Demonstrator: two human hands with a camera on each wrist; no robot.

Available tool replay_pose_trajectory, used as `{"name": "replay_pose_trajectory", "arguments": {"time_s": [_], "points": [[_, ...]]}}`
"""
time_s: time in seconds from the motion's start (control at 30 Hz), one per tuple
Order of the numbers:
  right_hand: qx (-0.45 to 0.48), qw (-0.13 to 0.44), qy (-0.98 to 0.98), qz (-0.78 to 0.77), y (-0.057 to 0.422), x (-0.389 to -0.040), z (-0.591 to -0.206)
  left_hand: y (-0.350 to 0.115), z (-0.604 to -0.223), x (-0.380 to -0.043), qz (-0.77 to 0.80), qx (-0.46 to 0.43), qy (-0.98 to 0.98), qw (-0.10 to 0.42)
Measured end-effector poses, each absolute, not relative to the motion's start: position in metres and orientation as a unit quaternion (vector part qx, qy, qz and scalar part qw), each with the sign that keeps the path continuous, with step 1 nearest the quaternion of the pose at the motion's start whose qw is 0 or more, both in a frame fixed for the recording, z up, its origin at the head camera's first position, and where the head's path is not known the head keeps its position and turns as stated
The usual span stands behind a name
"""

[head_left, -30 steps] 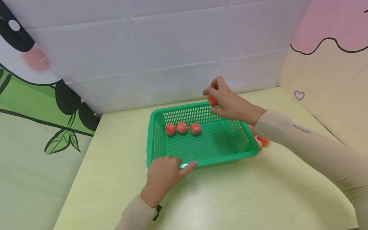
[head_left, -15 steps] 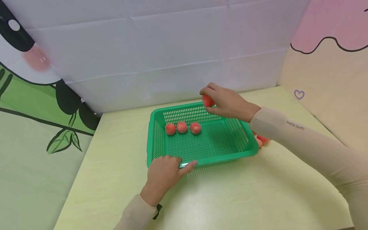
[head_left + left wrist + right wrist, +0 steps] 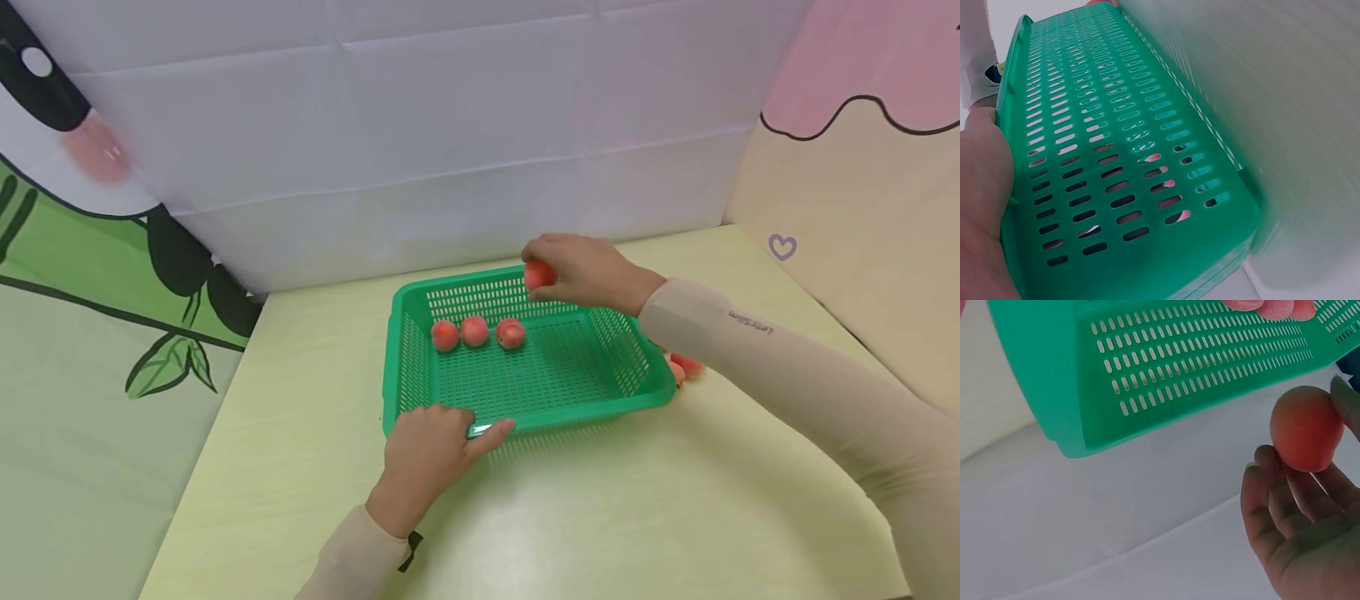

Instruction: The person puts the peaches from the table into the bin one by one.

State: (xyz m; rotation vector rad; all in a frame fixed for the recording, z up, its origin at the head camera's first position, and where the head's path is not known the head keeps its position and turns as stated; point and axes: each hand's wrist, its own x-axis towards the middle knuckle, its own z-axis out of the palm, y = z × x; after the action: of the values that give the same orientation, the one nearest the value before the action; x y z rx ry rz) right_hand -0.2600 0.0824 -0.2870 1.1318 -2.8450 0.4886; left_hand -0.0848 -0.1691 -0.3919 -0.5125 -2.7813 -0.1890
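Note:
My right hand pinches a peach between thumb and fingers above the far rim of a green plastic basket. In the right wrist view this peach is reddish-orange, held near the fingertips beside the basket's rim. Inside the basket, toward its left and far side, a short row of red-pink peaches lies on the slotted floor. My left hand grips the near rim, its thumb along the outer side; the other fingertips are hidden. In the left wrist view the basket wall fills the middle, the palm against its rim.
More peaches lie on the table just right of the basket, partly hidden by the right sleeve. The pale yellow-green table meets a white cloth backdrop close behind the basket. Printed panels stand at both sides.
My right hand has moved left and lowered a little with the peach over the basket's far side. The left hand, the basket and the peaches in it have stayed in place.

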Motion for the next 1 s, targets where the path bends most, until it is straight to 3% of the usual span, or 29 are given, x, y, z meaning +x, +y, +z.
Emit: {"name": "replay_pose_trajectory", "arguments": {"time_s": [0.33, 0.6, 1.0], "points": [[0.366, -0.018, -0.912, 0.184, 0.074, -0.270, -0.294, -0.169, -0.394, -0.086, -0.071, -0.177, -0.970, 0.148], [0.384, -0.024, -0.917, 0.103, 0.067, -0.283, -0.308, -0.169, -0.393, -0.086, -0.072, -0.181, -0.969, 0.150], [0.348, -0.145, -0.923, 0.071, 0.056, -0.290, -0.328, -0.167, -0.393, -0.086, -0.073, -0.180, -0.970, 0.149]]}}
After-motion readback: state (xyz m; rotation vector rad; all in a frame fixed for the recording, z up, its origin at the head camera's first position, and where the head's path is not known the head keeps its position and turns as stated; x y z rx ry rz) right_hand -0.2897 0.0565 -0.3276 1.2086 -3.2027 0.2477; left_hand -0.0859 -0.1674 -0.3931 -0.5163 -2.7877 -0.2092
